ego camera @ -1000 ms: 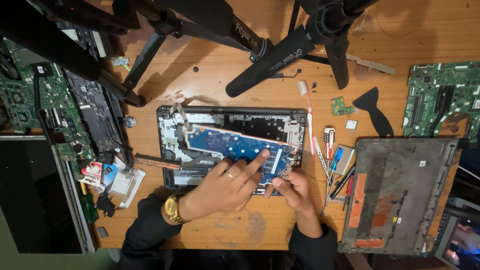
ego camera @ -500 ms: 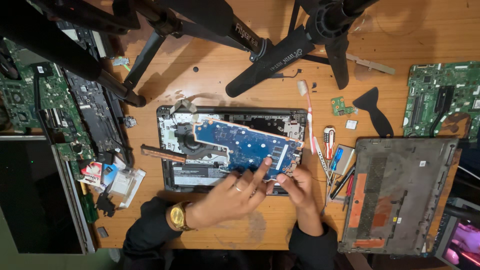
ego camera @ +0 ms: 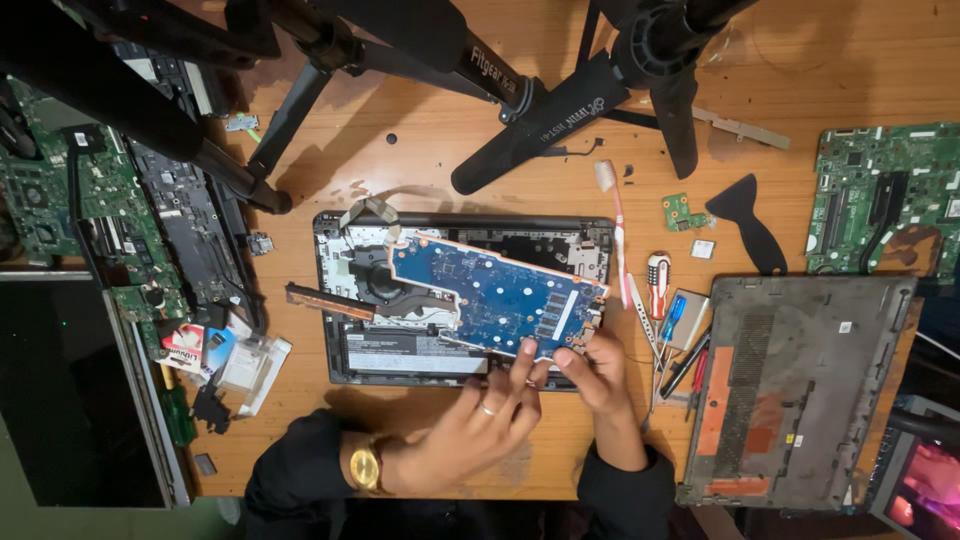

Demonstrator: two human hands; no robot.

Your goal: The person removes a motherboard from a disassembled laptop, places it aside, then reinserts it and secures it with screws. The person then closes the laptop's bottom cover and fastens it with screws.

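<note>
My left hand (ego camera: 470, 430) and right hand (ego camera: 597, 372) each pinch the near edge of the blue circuit board (ego camera: 495, 293), tilted above the open laptop base (ego camera: 345, 352) at bench centre.

Screwdrivers (ego camera: 668, 330) (and toothbrush (ego camera: 612, 215)) crowding rightward.

A single head-worn camera looks almost straight down onto a wooden desk (ego camera: 420, 150) from above the seated person, whose sleeves enter at the bottom edge. It sits high enough to take in the whole desk width. An opened laptop base (ego camera: 460, 300) lies near the frame's centre, and black tripod legs (ego camera: 520, 130) cross the top, nearer the lens. There is only this one view.
</note>
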